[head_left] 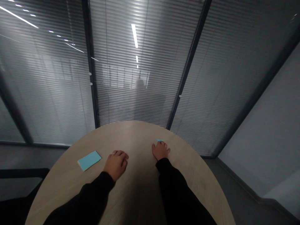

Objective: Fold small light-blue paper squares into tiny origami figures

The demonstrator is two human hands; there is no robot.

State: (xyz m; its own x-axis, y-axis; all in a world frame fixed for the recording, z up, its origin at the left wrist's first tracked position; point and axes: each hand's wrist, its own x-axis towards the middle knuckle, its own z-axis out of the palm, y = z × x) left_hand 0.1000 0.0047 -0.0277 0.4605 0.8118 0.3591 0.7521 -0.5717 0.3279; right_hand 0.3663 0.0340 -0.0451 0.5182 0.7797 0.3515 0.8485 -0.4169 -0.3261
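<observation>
The right grip [160, 150] lies palm down towards the far edge of the counter [134, 134], its fingers slightly spread. A sliver of light blue card [159, 140] shows just past the fingertips. The fingers hide most of it, so I cannot tell whether the grip has hold of the card or is only lying against it.

The left grip [116, 164] rests nearer the middle of the counter, loosely curled with the knuckles up, and nothing shows in it. Just beside it, towards the counter's left edge, a flat light blue pad [89, 160] lies at a slant with a pale edge showing. The pad and the grip are close but not touching.

Two black sleeves [89, 200] run from the near side of the counter up to the wrists, the right one [180, 190] matching the left. The counter itself is rounded, with a pale wood-grain top.

Past its far edge stands a glass partition [131, 100] with slatted blinds and dark frames, and a blurred figure [140, 103] is dimly visible behind the glass. Ceiling lights [134, 36] reflect in the panes. A black chair [21, 187] stands off the counter's left side, and grey floor [234, 187] shows off its right.
</observation>
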